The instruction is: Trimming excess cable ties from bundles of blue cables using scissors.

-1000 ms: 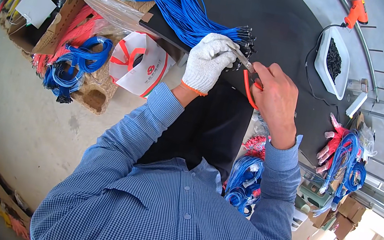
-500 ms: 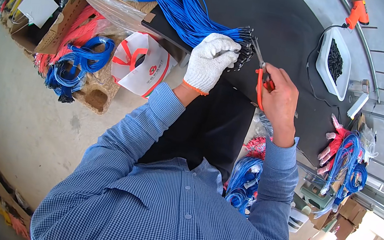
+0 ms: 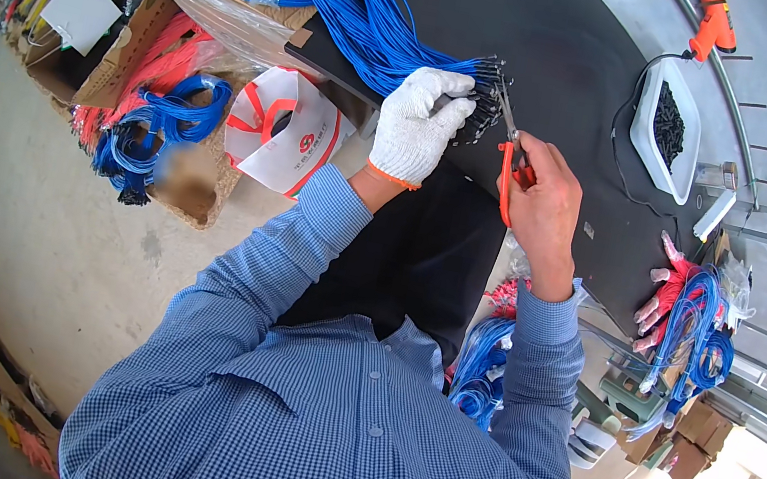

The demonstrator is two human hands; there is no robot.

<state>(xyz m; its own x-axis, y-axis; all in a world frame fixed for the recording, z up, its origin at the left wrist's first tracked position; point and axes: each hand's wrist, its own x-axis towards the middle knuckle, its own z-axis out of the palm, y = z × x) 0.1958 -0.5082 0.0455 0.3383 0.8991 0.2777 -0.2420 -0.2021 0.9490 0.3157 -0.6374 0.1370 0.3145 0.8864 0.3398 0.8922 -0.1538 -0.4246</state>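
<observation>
A thick bundle of blue wires (image 3: pixel 370 19) lies across the black table, its black-tipped ends (image 3: pixel 484 104) fanned out at the right. At these ends is my left hand (image 3: pixel 418 124), in a white knitted glove, its fingers curled and pinching among the tips. Which wires it grips is partly hidden by the glove. My bare right hand (image 3: pixel 548 196) is wrapped around the orange handles of a pair of scissors (image 3: pixel 506 174). The metal blades point up and left, close against the black ends.
On the black table (image 3: pixel 532 21), a white tray (image 3: pixel 637 130) holds small black pieces. An orange heat gun (image 3: pixel 713 31) with a cord is beyond it. A white paper bag (image 3: pixel 292 148) and cardboard box (image 3: pixel 120 53) stand at left. More wire bundles (image 3: pixel 691 311) hang at right.
My right hand and the scissors have shifted slightly left, bringing the blades closer to the black wire ends. The left hand's fingers have moved a little; the bundle stays in place.
</observation>
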